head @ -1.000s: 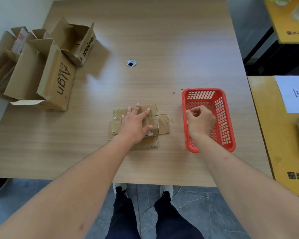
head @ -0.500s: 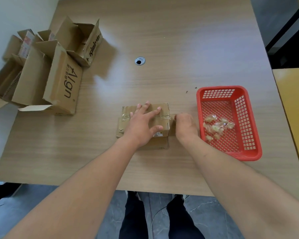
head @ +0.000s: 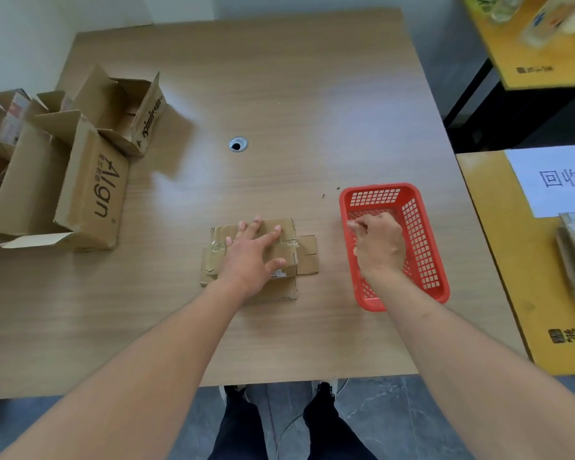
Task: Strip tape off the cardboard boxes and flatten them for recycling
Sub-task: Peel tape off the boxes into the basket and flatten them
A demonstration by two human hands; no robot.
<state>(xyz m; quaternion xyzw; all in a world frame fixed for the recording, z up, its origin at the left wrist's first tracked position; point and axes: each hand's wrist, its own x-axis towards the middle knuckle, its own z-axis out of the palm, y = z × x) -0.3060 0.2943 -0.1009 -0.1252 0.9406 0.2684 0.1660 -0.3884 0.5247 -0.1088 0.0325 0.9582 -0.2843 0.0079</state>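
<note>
An office or sorting room: a wood-laminate desk (head: 312,94) with a cable grommet (head: 238,144) at 12 o'clock, a yellow side table (head: 512,260) (paper sign (head: 551,180) in Chinese) at 3 o'clock, grey floor tiles (head: 395,419).

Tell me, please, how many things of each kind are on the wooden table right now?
Small taped cardboard box under the left hand: 1
Opened cardboard boxes at the far left, Algn box and another: 2
Red basket under the right hand: 1
Total: 4

Bright, even daylight washes pale glare across the surface (head: 312,104) at upper centre; soft shadows fall right of the boxes (head: 80,167). Frame edges bow and blur.
</note>
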